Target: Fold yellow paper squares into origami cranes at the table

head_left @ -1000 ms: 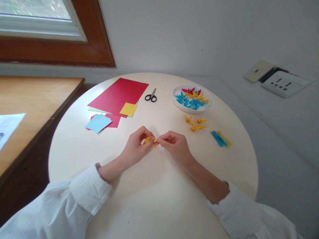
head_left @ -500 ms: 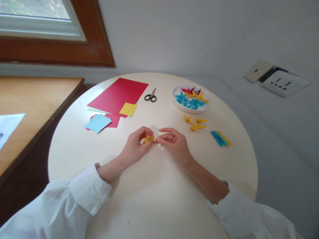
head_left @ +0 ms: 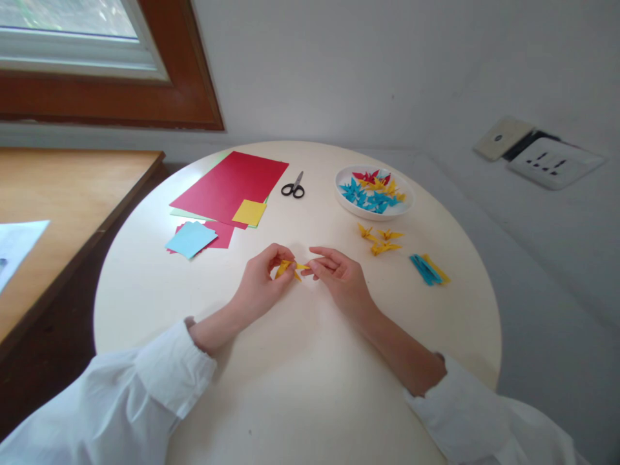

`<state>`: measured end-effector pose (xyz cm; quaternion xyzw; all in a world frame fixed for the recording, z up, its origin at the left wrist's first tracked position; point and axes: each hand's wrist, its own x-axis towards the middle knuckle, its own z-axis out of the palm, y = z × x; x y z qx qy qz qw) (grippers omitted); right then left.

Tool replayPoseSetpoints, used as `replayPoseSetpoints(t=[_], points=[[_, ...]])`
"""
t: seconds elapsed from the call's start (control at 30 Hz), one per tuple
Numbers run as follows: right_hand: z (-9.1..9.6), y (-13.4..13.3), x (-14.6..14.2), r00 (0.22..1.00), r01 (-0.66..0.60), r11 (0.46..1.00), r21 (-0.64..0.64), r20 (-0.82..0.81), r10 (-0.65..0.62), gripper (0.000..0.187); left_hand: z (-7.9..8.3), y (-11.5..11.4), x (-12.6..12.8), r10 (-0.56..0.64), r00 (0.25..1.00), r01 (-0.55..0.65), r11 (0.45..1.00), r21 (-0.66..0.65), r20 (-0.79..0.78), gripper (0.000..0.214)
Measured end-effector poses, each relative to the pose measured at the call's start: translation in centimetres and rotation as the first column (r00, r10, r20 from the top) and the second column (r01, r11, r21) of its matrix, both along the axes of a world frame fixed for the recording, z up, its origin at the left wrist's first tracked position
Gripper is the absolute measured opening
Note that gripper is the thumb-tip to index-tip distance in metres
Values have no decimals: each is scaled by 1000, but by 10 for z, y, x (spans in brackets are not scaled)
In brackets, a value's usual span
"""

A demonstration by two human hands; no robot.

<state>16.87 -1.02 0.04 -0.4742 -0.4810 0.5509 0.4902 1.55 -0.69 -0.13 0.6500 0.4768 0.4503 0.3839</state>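
Note:
A yellow paper crane (head_left: 285, 267) is pinched between the thumb and fingers of my left hand (head_left: 264, 274), which hide part of it. My right hand (head_left: 341, 274) grips the crane's thin right-hand point between thumb and index finger. Both hands are just above the middle of the white round table (head_left: 290, 374). To the right of them, several yellow cranes (head_left: 385, 247) rest in a small group. Behind these stands a white dish (head_left: 372, 215) with red, yellow and blue paper cranes (head_left: 380, 201) inside.
Black-handled scissors (head_left: 293, 190) lie at the back. On the left are red sheets (head_left: 232, 187), a yellow square (head_left: 249, 212) and light blue squares (head_left: 191, 239). Folded blue strips (head_left: 425, 270) and yellow strips (head_left: 437, 268) lie at right. A wooden desk (head_left: 87, 187) stands beyond the left edge.
My right hand has shifted slightly right, and its fingers now hold the tip of the crane's point. More of that point shows between the hands. The other things stay put.

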Motion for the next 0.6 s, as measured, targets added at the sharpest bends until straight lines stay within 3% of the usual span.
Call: replayPoseSetpoints(t=[0.4, 0.6], points=[[-1, 0, 1, 1000, 1, 998, 69, 15, -2, 26, 0, 0, 1, 4, 1000, -4, 1000, 6, 3, 5], [0, 0, 0, 1000, 3, 999, 44, 2, -3, 28, 2, -1, 1, 1, 1000, -1, 1000, 3, -17, 7]])
